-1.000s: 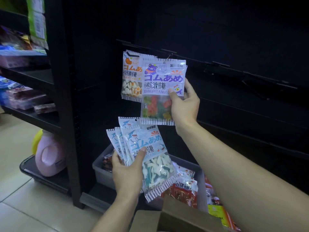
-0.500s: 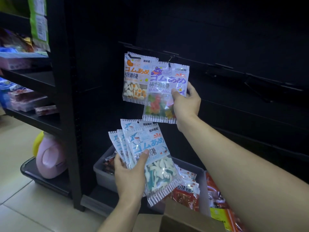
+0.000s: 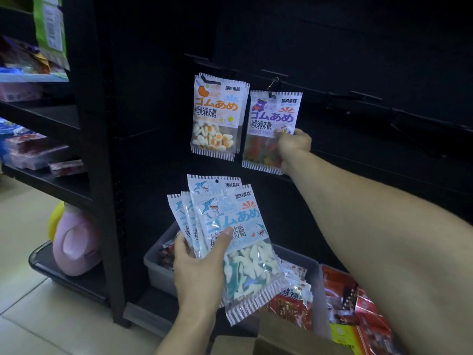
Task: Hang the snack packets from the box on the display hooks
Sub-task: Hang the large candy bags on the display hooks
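Right hand (image 3: 294, 144) pinching hung purple bear-print gummy packet (image 3: 272, 124); left hand (image 3: 198, 267) gripping fanned blue shark packets (image 3: 230, 234).

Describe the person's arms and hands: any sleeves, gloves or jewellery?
Both forearms are bare as far as the view shows: no sleeves or gloves. The left hand and right hand show no rings, and neither wrist shows a watch or bracelet.

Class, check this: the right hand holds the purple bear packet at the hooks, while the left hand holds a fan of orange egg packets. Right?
Not quite. In the head view the left hand holds blue shark packets; the orange egg packet already hangs. The right hand does hold the purple bear packet.
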